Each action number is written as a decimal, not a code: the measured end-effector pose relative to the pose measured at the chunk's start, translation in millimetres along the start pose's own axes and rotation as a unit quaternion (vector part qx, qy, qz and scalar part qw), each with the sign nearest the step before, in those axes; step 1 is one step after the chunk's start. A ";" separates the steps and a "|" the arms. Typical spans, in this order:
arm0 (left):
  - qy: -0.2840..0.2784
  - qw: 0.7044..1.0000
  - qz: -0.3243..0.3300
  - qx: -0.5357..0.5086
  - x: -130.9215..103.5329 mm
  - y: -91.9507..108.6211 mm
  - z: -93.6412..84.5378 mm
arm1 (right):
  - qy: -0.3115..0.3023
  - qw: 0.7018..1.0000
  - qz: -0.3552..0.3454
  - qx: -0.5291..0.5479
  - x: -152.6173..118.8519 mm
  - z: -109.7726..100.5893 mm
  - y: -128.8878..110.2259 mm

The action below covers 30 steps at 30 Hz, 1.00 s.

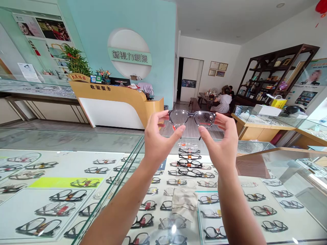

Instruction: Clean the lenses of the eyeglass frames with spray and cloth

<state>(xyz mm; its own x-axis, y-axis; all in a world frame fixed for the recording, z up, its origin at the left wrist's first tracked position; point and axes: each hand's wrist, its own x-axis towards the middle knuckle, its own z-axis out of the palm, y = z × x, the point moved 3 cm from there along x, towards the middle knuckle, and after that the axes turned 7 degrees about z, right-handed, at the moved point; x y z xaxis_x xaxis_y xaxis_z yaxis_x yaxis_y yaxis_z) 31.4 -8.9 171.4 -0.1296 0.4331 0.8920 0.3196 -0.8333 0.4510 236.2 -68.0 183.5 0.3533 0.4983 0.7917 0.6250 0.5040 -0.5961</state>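
A pair of dark-framed glasses [191, 117] is held up level above the display case, its lenses side by side. My left hand [159, 136] pinches the left end of the frame between thumb and fingers. At the right end, my right hand [221, 137] grips it the same way. Small red marks show near both lenses. Below, a column of glasses [189, 163] stands in the case between my forearms. A crumpled light grey cloth [185, 204] lies on the glass top nearer to me. Neither hand touches the case.
Glass display cases [122, 146] with rows of glasses spread across the foreground. Beyond stand a wood-and-white counter [109, 109] with a plant [75, 61], another display case [255, 119] at the right, a dark shelf [270, 75] and people [223, 102] seated at a table.
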 end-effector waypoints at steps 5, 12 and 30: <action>-0.009 1.000 -0.016 -0.009 -0.7 -1.7 1.8 | 0.011 1.000 -0.010 -0.001 -0.7 -2.2 -2.4; -0.016 0.999 -0.025 -0.020 -1.6 -5.7 4.1 | 0.012 1.000 -0.014 0.005 -1.0 -3.5 -5.0; -0.024 0.998 -0.059 -0.017 -3.9 -5.6 6.1 | 0.016 1.000 -0.012 -0.005 0.0 -2.9 -1.1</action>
<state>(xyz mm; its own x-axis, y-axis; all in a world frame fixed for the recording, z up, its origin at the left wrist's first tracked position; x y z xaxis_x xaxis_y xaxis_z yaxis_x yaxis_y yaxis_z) 35.8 -3.8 165.2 -0.1191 0.5436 0.8308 0.2723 -0.7868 0.5538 237.6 -70.7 184.5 0.3595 0.4634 0.8099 0.6410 0.5080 -0.5753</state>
